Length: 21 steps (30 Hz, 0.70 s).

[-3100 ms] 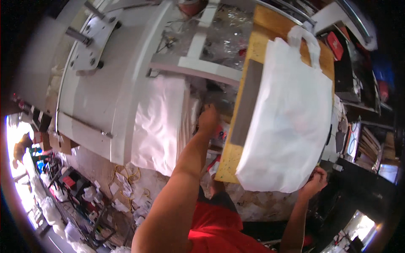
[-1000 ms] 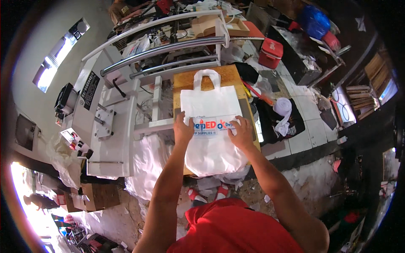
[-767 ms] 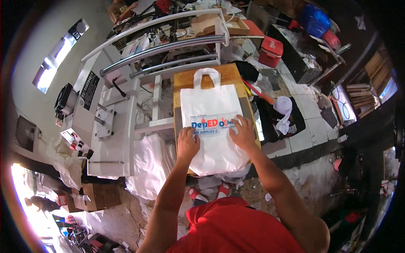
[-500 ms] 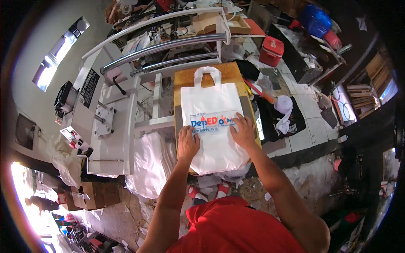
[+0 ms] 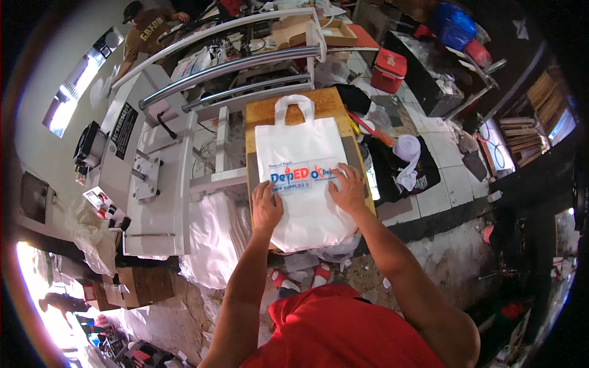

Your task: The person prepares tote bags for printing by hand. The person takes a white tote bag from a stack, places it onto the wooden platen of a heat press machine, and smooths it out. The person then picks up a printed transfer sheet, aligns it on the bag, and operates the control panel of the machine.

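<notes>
A white tote bag (image 5: 310, 221) lies flat with its loop handles pointing away from me, on a wooden board (image 5: 326, 100) with a darker pad. Across the bag's middle is a blue and red printed design (image 5: 291, 178), slightly tilted; I cannot tell whether it is on a thin film or printed into the cloth. My left hand (image 5: 267, 207) rests on the bag's left edge at the design's lower left corner, fingers stretched out. My right hand (image 5: 348, 190) lies on the right side of the bag, fingers spread over the right end of the design. Neither hand grips anything.
To the left stands a white heat press machine (image 5: 153, 211) with metal rails (image 5: 230, 76). Beside the board is a stack of white bags (image 5: 215, 242). At right lie a white cloth roll (image 5: 407, 147) and a red cooler (image 5: 389, 70). Another person (image 5: 150, 30) is at the far left.
The view has shifted slightly, and another person has come further into sight at the far left. My hands stay on the bag in nearly the same places.
</notes>
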Motion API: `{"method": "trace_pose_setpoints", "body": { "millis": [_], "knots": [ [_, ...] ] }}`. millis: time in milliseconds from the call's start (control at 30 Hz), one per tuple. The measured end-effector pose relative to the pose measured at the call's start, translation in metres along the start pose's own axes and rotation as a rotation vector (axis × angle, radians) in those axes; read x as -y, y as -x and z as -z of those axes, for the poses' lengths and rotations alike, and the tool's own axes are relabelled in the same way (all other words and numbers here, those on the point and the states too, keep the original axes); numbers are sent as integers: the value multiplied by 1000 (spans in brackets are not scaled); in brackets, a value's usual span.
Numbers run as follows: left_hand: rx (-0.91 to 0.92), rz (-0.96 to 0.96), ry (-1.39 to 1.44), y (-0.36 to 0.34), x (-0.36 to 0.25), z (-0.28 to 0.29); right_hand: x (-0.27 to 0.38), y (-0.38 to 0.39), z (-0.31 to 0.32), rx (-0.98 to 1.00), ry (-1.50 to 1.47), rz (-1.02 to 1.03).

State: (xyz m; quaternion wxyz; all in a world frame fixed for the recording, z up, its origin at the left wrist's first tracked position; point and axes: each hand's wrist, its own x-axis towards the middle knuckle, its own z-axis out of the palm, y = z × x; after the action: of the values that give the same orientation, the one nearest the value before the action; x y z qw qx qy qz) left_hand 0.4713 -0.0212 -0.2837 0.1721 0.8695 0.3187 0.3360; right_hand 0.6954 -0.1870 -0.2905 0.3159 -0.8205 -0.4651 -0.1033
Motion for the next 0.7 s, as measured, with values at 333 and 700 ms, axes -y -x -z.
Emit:
{"method": "trace_pose_setpoints", "body": {
  "millis": [333,700],
  "knots": [
    [20,27,4,-1,-3,0,-1,-4,4,24,15,0],
    [-206,74,31,9,20,66,11,-7,-12,-40,-52,92]
  ]
}}
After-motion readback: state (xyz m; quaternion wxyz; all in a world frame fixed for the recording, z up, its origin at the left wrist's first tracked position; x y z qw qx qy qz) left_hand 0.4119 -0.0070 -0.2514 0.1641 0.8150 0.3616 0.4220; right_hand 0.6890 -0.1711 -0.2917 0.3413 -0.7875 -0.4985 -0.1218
